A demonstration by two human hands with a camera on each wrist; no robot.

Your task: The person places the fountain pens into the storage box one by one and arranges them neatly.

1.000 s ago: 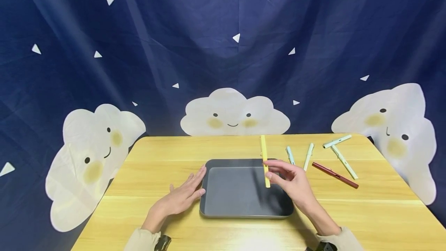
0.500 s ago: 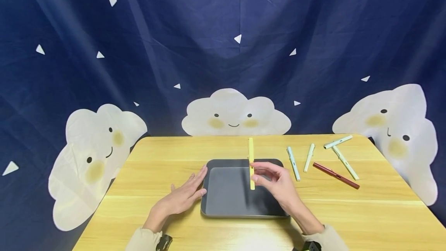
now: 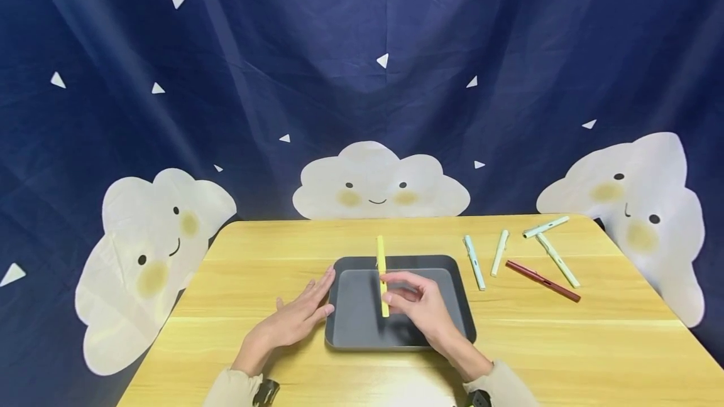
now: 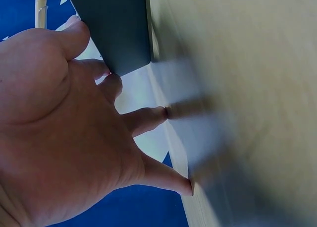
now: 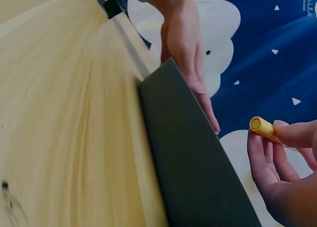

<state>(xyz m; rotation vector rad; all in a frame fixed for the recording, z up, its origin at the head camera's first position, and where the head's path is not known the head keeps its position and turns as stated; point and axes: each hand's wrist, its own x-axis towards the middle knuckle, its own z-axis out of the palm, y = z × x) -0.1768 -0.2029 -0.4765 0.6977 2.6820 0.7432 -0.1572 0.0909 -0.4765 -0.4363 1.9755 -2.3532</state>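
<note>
My right hand (image 3: 421, 306) pinches a yellow pen (image 3: 381, 269) between thumb and fingers, over the left-middle part of a dark grey tray (image 3: 464, 306). The pen's long side points away from me in the head view; its round end (image 5: 256, 123) faces the right wrist camera. My left hand (image 3: 294, 319) lies with straight, spread fingers against the tray's left side. In the left wrist view, thumb and forefinger touch the tray wall (image 4: 116, 33), while the other fingertips (image 4: 185, 186) rest on the tabletop.
Right of the tray lie a light blue pen (image 3: 475, 262), a pale green pen (image 3: 500, 253) and a dark red pen (image 3: 543, 281). Farther right, a mint pen (image 3: 545, 227) and another pale green pen (image 3: 558, 260) meet at their ends. A blue cloud-printed curtain (image 3: 384, 99) hangs behind the table.
My right hand has carried the yellow pen leftward across the tray, from its right side to left of middle. The light blue pen has come into full view. My left hand stays put.
</note>
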